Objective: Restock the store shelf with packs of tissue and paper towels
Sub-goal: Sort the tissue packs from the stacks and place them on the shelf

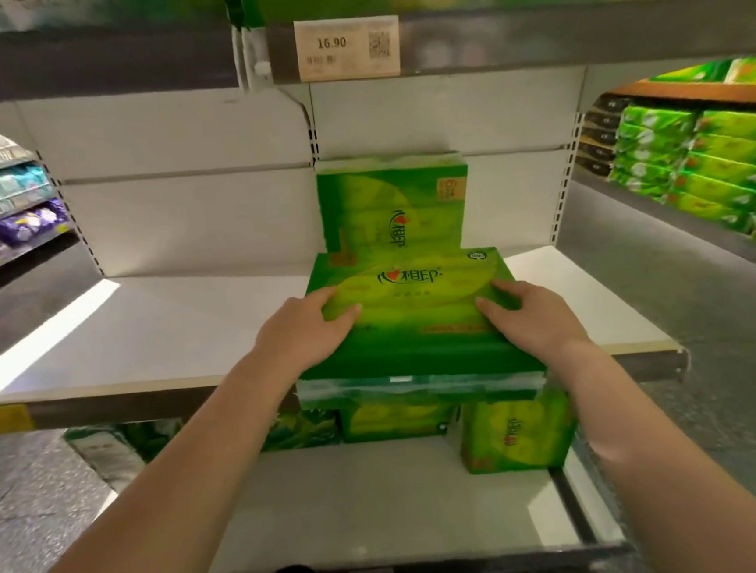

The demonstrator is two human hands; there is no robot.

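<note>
Held pack: one flat green plastic-wrapped tissue pack (415, 315) with a red heart logo, lying on the white middle shelf board (142, 334), its near end jutting past the board's front edge.
Left hand (305, 334): grips the pack's left side, thumb curled over the top face, other fingers out of sight round the edge.
Right hand (532, 316): grips the pack's right side the same way, thumb on top.
Standing pack: one upright green tissue pack (394, 207) at the back of the same board, against the white back panel (187, 220), touching the far end of the held pack.
Lower shelf (363, 507): two green packs plainly seen, one upright at right (515, 434), one behind centre (394, 419); more green wrapping at left, too blurred to count.
Price tag (347, 47): one, reading 16.90, on the upper shelf rail.
Right-hand aisle: many stacked green packs (704, 166), count unclear.
Left-hand aisle: purple and teal packs (0, 218) on three shelves.
</note>
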